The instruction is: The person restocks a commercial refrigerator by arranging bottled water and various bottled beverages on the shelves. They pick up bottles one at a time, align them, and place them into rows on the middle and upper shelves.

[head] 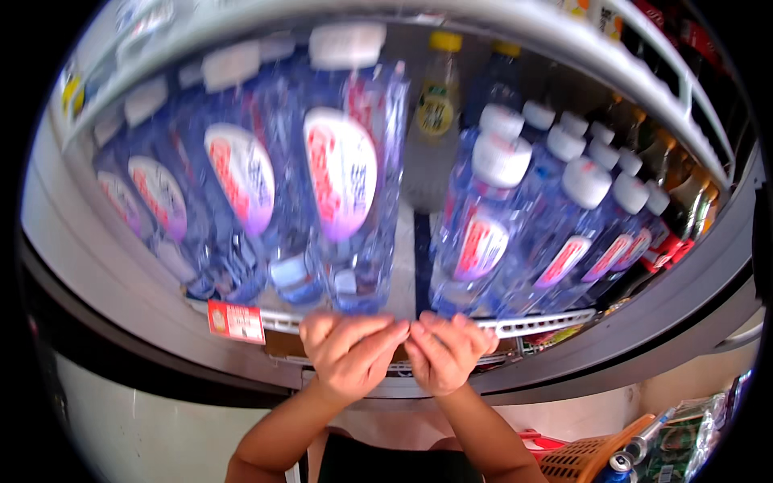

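My left hand (355,356) and my right hand (445,353) are side by side at the front rail (543,323) of a white wire shelf. Their fingers curl on the rail, and the fingertips nearly meet in the middle. Whatever lies under the fingers is hidden. Behind my left hand stand large clear bottles (344,181) with white caps. Beyond my right hand are smaller bottles (477,241) of similar look. Between the two groups runs a gap with a dark strip (422,259) on the shelf floor.
Two yellow-capped bottles, one of them pale (433,133), stand deeper in the gap. A red tag (237,322) hangs on the rail at left. An upper shelf edge (513,24) curves overhead. An orange basket (580,453) with cans and packaging sits at lower right.
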### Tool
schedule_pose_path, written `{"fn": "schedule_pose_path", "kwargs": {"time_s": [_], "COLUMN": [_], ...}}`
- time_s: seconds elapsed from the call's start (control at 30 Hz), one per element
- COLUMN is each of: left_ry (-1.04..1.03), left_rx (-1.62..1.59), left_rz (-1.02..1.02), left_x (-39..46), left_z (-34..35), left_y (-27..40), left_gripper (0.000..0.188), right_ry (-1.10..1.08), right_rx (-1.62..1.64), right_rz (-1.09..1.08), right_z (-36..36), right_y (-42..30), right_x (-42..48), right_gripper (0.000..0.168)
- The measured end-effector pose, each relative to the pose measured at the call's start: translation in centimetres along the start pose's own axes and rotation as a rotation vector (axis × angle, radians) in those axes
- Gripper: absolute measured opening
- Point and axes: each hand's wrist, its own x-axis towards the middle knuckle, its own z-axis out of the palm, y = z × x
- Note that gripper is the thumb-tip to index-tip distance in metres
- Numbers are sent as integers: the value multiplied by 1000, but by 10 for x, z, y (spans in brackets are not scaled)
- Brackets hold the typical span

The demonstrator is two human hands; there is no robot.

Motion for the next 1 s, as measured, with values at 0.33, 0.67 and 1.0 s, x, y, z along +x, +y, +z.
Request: {"fn": "schedule_pose_path", "kwargs": {"time_s": [0.33, 0.67, 1.0], "left_ry": [-63, -224, -358], "left_rx": [-16, 10, -236], "left_rz": [-181, -316, -494], "left_x": [12, 29, 116], "left_z": [-4, -15, -61], "left_y": [14, 33, 127], "left_gripper": [15, 15, 40], "right_ry": [-193, -479, -516], "right_rx": [31, 79, 558], "right_rz": [68, 211, 639], "right_z": [-11, -33, -140], "right_y": [-7, -23, -49], "right_x": [-1, -5, 144], "right_gripper": [31, 48, 60]}}
